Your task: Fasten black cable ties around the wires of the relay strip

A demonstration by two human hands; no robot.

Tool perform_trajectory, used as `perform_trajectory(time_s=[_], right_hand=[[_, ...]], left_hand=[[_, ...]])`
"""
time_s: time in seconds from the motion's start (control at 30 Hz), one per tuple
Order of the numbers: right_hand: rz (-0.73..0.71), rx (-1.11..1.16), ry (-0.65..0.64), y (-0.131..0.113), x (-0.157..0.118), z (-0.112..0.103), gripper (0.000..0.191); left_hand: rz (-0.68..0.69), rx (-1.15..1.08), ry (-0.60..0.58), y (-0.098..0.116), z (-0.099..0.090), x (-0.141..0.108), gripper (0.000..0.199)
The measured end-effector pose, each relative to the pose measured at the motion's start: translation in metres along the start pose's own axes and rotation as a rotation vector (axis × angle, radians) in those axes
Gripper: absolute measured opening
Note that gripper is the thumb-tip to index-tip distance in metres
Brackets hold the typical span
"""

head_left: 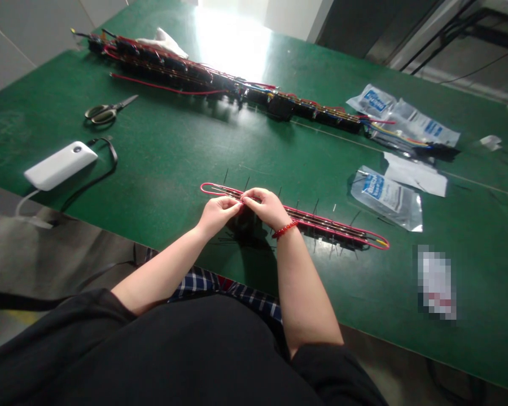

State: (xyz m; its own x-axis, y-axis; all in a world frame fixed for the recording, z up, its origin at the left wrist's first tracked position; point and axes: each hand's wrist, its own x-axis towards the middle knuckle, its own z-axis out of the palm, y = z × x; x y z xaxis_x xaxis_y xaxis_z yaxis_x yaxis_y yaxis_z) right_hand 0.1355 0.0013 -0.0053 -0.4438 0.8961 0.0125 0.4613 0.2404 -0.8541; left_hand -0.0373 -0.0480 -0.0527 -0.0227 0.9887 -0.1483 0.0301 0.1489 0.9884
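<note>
A long, narrow wire bundle (328,220) lies in front of me, with red wire looping around both ends and dark wires along its middle. Several thin black cable ties (316,206) stick out from it. My left hand (217,213) is closed in a pinch on the bundle's left part. My right hand (267,206), with a red bead bracelet (285,229) at the wrist, pinches the same spot from the right, and the fingertips of both hands nearly meet. Whether a tie end sits between the fingers is hidden.
A longer wired assembly (165,67) stretches across the back of the green table (186,135). Scissors (108,111) and a white device (62,165) with cables are on the left. Clear plastic bags (387,197) and a blurred-out item (437,282) lie on the right.
</note>
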Motion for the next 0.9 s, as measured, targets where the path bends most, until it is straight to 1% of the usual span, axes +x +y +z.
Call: perform_trajectory(time_s=[0.17,0.33,0.5,0.7,0.9], right_hand=[[0.014,0.021,-0.008,-0.0013,0.0000,-0.0005,0.018],[0.005,0.035,-0.008,0.0013,0.0009,-0.0001,0.012],[0.011,0.034,-0.009,0.0026,0.0014,0.0002,0.010],[-0.007,0.065,-0.008,0.0033,0.0003,0.0007,0.006],[0.002,0.105,-0.001,0.0045,-0.0002,0.0028,0.006]], left_hand=[[0.008,-0.004,-0.013,0.0010,-0.0001,-0.0003,0.031],[0.018,0.000,-0.024,0.0011,-0.0006,-0.0008,0.031],[0.036,0.010,-0.030,0.0014,-0.0010,-0.0017,0.030],[0.059,0.058,0.003,0.0003,-0.0011,-0.0029,0.029],[0.049,-0.059,0.004,0.0037,0.0034,-0.0055,0.036]])
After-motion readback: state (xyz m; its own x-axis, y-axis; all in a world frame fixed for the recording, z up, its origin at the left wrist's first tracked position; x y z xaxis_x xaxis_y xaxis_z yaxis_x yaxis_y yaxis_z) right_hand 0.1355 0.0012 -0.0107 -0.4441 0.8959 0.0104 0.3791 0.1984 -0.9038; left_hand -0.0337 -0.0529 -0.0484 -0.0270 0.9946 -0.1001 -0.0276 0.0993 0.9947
